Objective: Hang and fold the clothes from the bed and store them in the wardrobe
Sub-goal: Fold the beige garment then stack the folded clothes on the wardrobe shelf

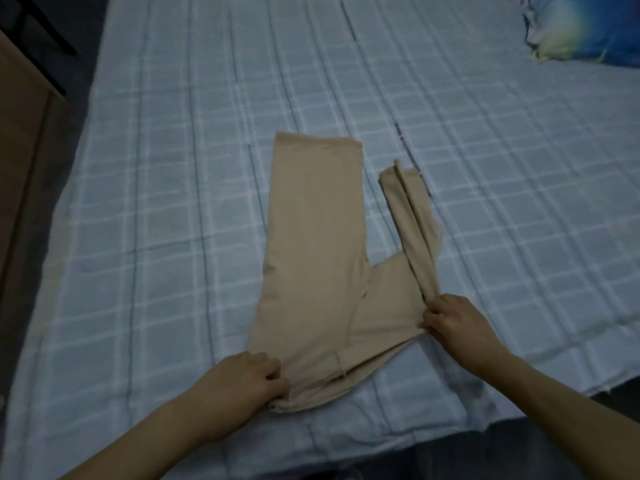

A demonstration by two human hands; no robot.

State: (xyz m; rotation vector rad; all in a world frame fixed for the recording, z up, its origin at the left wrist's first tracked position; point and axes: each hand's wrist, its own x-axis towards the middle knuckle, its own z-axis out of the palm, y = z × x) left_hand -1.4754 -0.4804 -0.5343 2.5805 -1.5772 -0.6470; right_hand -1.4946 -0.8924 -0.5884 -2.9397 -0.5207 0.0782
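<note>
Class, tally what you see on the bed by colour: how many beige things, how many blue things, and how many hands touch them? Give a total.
Beige: 1, the trousers
Blue: 1, the pillow
Hands: 2, the left hand and right hand, both on the trousers
Total: 4

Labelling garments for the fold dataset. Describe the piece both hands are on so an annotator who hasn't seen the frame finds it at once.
Start from the bed, covered by a pale blue checked sheet. Near its close edge, about mid-frame, lie the beige trousers, flat, with the left hand and right hand gripping their near end. They are the only plain tan item; the only other fabric is a blue patterned pillow far right.
</note>
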